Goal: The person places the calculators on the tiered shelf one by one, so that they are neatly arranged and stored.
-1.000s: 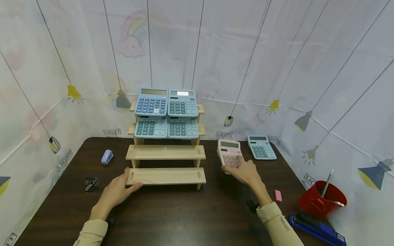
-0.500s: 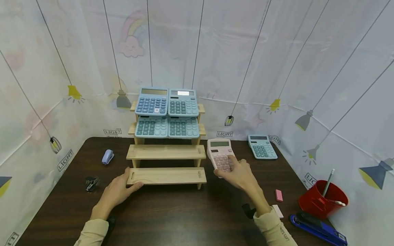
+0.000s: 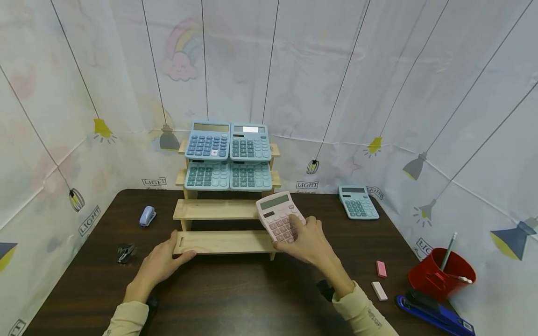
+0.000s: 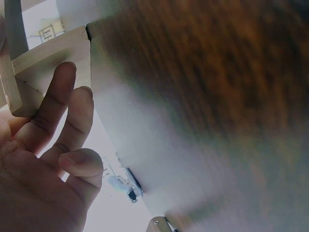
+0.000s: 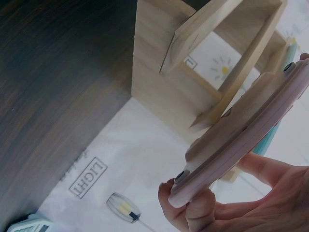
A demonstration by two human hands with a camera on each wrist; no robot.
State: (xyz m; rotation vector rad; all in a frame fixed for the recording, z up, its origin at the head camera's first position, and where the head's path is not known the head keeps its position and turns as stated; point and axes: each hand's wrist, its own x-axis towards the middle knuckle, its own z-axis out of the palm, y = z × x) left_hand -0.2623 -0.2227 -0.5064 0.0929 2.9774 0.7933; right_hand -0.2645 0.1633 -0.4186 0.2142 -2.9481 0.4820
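Observation:
A pink calculator [image 3: 274,214] tilts over the right end of the lower steps of the wooden stepped rack [image 3: 222,241]. My right hand [image 3: 310,242] grips its lower right part, thumb at the bottom edge and fingers over the keys. In the right wrist view, the pink calculator [image 5: 241,140] is seen edge-on, off the table, beside the rack [image 5: 154,77]. My left hand [image 3: 154,267] holds the bottom step's left corner, thumb along the front edge. Close up, fingers of the left hand [image 4: 53,145] lie against the rack's side [image 4: 48,60]. Several blue calculators [image 3: 229,141] fill the upper two steps.
Another blue calculator [image 3: 358,202] lies at the back right. To the left are a small stapler [image 3: 147,216] and a black staple remover [image 3: 125,252]. Erasers [image 3: 380,269], a red pen cup [image 3: 441,275] and a blue stapler [image 3: 435,312] are at right.
My right hand has carried the pink calculator leftward from beside the rack to over its right end, tilting it. The left hand has stayed at the rack's corner.

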